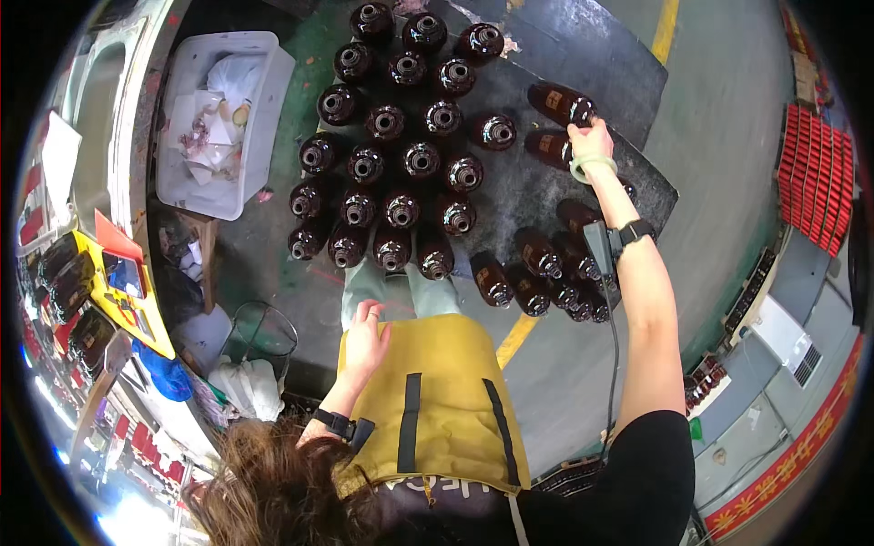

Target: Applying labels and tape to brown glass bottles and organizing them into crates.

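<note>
My right hand (590, 142) reaches far forward and grips a dark brown glazed bottle (562, 103) lying on its side on a dark floor mat (528, 196); a second lying bottle (549, 146) is just beside it. A pale band circles that wrist. My left hand (365, 342) rests flat on my yellow apron (437, 400) at the thigh, holding nothing. Several upright brown bottles (403, 164) stand in rows on the mat ahead of me. More bottles lie on their sides in a heap (546, 273) under my right forearm.
A white plastic bin (264, 118) with paper scraps stands to the left. A workbench with yellow and red items (100, 282) runs along the far left. Red crates (815, 177) are stacked at the right. A yellow line (515, 338) crosses the grey floor.
</note>
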Tool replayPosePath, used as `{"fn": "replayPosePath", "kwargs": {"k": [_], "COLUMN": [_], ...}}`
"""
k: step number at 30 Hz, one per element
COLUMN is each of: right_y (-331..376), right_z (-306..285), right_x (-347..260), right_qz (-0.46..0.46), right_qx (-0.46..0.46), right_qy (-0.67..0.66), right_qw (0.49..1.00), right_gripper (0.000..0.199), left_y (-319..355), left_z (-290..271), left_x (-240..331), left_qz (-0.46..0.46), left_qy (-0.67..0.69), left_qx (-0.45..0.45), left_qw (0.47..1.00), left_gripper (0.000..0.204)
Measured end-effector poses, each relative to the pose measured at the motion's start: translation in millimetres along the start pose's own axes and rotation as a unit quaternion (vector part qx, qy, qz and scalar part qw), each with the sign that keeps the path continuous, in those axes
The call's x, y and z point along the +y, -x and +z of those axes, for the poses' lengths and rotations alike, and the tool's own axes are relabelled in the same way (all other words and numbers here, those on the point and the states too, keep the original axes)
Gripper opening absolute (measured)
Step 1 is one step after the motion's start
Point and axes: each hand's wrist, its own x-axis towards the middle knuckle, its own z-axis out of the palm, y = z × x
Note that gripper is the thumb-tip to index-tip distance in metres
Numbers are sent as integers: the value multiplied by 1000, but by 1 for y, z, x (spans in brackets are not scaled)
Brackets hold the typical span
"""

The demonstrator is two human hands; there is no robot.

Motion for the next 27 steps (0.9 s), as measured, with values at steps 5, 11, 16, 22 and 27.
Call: {"fn": "replayPosePath", "kwargs": {"k": [5, 11, 16, 22, 27], "right_y": [-30, -42, -49, -69, -120], "right_z": [11, 23, 47, 77, 91], "right_x": [-50, -111, -127, -124, -95], "right_qz": [-37, -2, 61, 57, 93], "right_qx": [35, 19, -1, 0, -80], "right_qy": [-16, -30, -48, -12, -102], "right_qw": [999, 999, 997, 998, 987], "right_gripper": [42, 44, 48, 43, 21], "left_y": [10, 12, 14, 14, 3], "left_z": [-4, 1, 3, -1, 3], "left_x": [12, 2, 2, 4, 7], "left_qz": [-18, -22, -31, -11, 5], "left_qy": [7, 10, 14, 12, 25], "left_qx": [6, 8, -2, 19, 14], "left_qw": [1000, 1000, 999, 1000, 1000], "left_gripper": [40, 40, 40, 41, 41]}}
